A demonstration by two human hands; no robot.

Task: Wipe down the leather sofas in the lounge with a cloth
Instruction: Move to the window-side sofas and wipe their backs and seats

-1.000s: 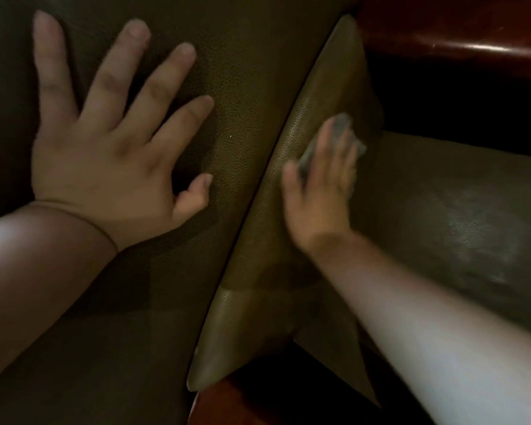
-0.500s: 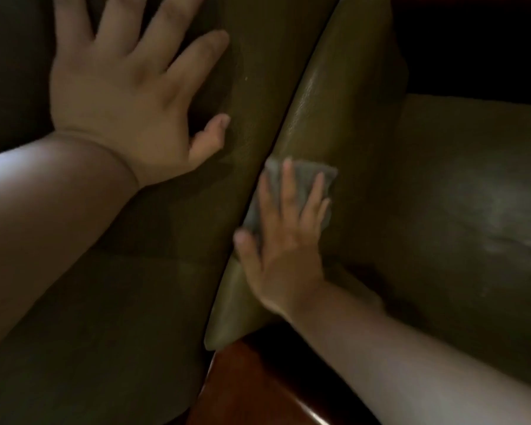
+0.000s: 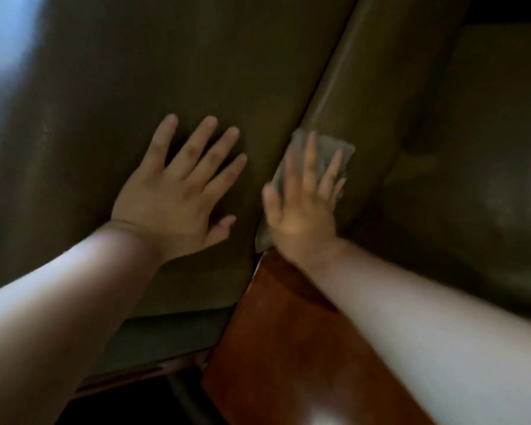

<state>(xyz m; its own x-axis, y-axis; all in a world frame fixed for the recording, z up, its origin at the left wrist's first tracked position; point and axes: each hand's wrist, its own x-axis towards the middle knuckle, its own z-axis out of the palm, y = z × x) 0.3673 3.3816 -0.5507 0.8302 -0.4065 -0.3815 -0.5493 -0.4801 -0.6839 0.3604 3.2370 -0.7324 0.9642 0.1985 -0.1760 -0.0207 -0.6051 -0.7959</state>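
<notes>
Fingers point(image 3: 308, 161) of the right hand point(image 3: 301, 207) are lying straight and spread, pressing the small grey cloth point(image 3: 331, 148) flat on the rounded edge of the sofa cushion point(image 3: 359, 96), while the left hand point(image 3: 178, 191) is resting wide open on the leather point(image 3: 166, 65) beside it. Nothing is pinching the cloth, so it could be bunching up or sliding out from under the hand. It might be dropping onto the wooden frame point(image 3: 282, 326) just below.

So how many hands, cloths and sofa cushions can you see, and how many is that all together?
Hands: 2, the left hand and the right hand
Cloths: 1, the grey cloth
Cushions: 3, the left cushion, middle cushion, right cushion
Total: 6
</notes>
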